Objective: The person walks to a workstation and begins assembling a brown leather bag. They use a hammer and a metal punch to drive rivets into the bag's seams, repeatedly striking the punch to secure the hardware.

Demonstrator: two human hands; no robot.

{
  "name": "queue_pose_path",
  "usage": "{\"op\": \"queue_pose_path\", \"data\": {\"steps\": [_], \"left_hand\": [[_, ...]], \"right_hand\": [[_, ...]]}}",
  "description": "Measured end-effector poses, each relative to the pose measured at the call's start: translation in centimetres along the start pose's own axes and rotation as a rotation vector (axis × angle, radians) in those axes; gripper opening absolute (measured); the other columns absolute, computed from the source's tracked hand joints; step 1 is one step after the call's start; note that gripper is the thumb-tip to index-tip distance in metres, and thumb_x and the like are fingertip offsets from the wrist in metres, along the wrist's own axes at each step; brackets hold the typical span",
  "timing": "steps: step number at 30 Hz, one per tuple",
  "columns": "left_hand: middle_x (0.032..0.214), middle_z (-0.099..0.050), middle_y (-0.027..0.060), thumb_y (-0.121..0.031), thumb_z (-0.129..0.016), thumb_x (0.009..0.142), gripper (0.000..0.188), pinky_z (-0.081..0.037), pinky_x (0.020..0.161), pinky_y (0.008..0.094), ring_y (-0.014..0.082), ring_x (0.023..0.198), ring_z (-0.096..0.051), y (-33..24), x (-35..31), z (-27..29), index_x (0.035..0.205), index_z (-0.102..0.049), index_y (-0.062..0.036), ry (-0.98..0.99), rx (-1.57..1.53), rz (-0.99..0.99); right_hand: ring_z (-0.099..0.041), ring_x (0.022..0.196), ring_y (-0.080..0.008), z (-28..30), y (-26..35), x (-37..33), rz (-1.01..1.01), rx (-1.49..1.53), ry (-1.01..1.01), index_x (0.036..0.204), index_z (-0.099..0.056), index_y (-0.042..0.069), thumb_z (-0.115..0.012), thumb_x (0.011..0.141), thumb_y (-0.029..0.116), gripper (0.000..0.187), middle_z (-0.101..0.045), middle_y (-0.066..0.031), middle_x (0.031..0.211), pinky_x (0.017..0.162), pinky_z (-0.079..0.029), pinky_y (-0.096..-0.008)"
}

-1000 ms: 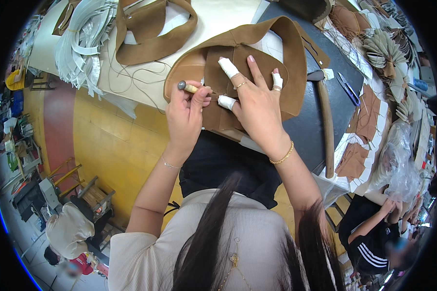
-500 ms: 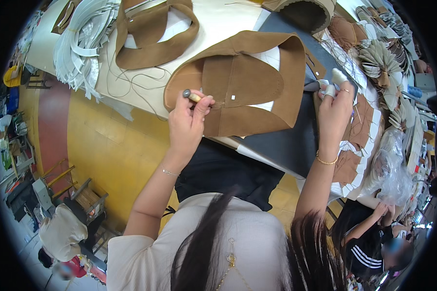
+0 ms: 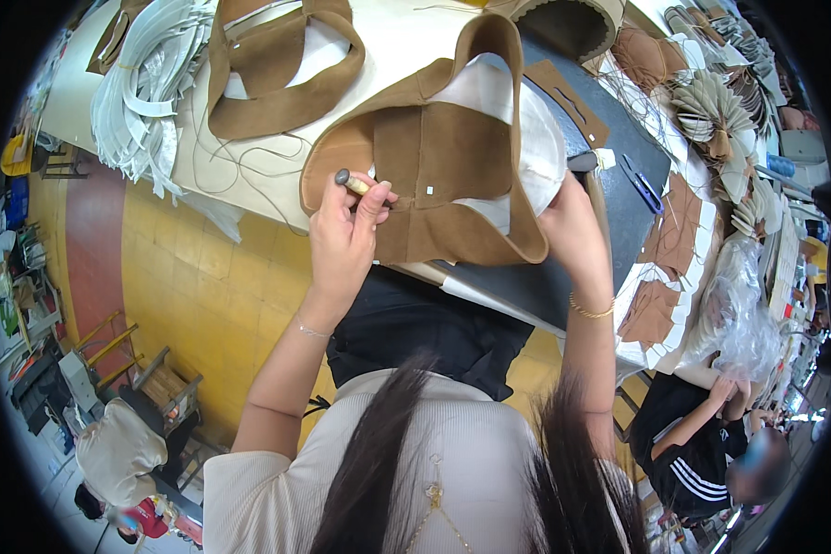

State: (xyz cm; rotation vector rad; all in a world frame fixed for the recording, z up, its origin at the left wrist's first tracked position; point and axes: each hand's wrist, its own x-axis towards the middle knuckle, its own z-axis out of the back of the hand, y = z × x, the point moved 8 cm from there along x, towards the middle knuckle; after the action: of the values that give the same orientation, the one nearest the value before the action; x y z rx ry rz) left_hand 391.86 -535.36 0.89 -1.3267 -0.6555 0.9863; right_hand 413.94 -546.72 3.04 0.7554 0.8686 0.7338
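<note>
At the bench [image 3: 406, 42] edge, we hold a brown suede piece [image 3: 434, 175] with a white lining, lifted and folded over itself just above the dark mat [image 3: 609, 198]. Our left hand [image 3: 346, 240] has its fingers closed round a small pen-like tool [image 3: 353, 183], its tip pressed to the suede; the tip itself is hidden behind the thumb. Our right hand [image 3: 572, 226] grips the suede's right edge, but its fingers are tucked behind the fold, so we cannot tell how tightly they close. A gold bracelet [image 3: 589, 310] circles that wrist.

Farther back lie a second suede loop [image 3: 277, 78], a stack of white cut pieces [image 3: 143, 102] and loose thread, all bent by the lens. Brown scraps [image 3: 656, 309] and fan-shaped bundles [image 3: 706, 106] at the right are hard to make out. Our hair covers the lower middle. Below the bench runs a yellow tiled floor [image 3: 203, 295]; another person in black [image 3: 683, 443] sits at lower right, partly cut off.
</note>
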Motion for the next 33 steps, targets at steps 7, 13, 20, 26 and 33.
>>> {"op": "queue_pose_path", "data": {"steps": [7, 13, 20, 26, 33], "left_hand": [[0.084, -0.068, 0.0074, -0.018, -0.059, 0.099, 0.020, -0.054, 0.070, 0.0252, 0.0117, 0.079, -0.066, -0.1, -0.1, 0.2, 0.099, -0.053, 0.0006, -0.034, -0.034, -0.038], [0.078, -0.067, 0.0051, -0.017, -0.062, 0.097, 0.019, -0.047, 0.060, 0.0228, 0.0076, 0.065, -0.056, 0.4, -0.3, -0.1, 0.095, -0.054, -0.0004, -0.056, -0.079, -0.055], [0.076, -0.064, 0.0045, -0.014, -0.063, 0.097, 0.017, -0.046, 0.060, 0.0229, 0.0079, 0.066, -0.055, 0.2, -0.7, 0.1, 0.094, -0.053, -0.0005, -0.102, 0.070, -0.103], [0.083, -0.064, 0.0033, -0.014, -0.064, 0.096, 0.016, -0.050, 0.066, 0.0223, 0.0083, 0.074, -0.060, 0.6, -0.2, 0.1, 0.096, -0.056, 0.0003, -0.115, -0.081, -0.032], [0.076, -0.062, 0.0007, -0.012, -0.070, 0.091, 0.016, -0.044, 0.058, 0.0206, 0.0048, 0.064, -0.052, 0.6, -0.2, -0.1, 0.090, -0.060, 0.0015, -0.142, -0.202, -0.049]], "right_hand": [[-0.060, 0.107, -0.0162, -1.5, -3.8, -1.7, -0.206, 0.994, -0.166, 0.136, -0.049, 0.002, -0.056, 0.098, 0.012, 0.041, -0.059, -0.0111, 0.129, 0.088, -0.048, -0.0313], [-0.061, 0.100, -0.0087, -0.7, -3.4, -1.2, -0.051, 0.498, -0.277, 0.127, -0.056, -0.008, -0.062, 0.093, 0.004, 0.036, -0.068, -0.0100, 0.115, 0.086, -0.049, -0.0240], [-0.055, 0.074, -0.0050, 0.9, -3.8, -2.4, 0.103, 0.214, -0.482, 0.110, -0.065, -0.004, -0.066, 0.089, 0.007, 0.024, -0.069, -0.0060, 0.082, 0.068, -0.047, -0.0241], [-0.047, 0.051, -0.0156, 0.8, -1.8, -3.2, 0.134, -0.220, -0.593, 0.098, -0.065, -0.003, -0.069, 0.085, 0.015, 0.023, -0.056, -0.0105, 0.059, 0.053, -0.041, -0.0339], [-0.050, 0.049, -0.0287, 0.8, -1.4, -3.2, 0.142, -0.301, -0.601, 0.094, -0.064, -0.002, -0.069, 0.085, 0.019, 0.024, -0.055, -0.0153, 0.058, 0.053, -0.043, -0.0381]]}}
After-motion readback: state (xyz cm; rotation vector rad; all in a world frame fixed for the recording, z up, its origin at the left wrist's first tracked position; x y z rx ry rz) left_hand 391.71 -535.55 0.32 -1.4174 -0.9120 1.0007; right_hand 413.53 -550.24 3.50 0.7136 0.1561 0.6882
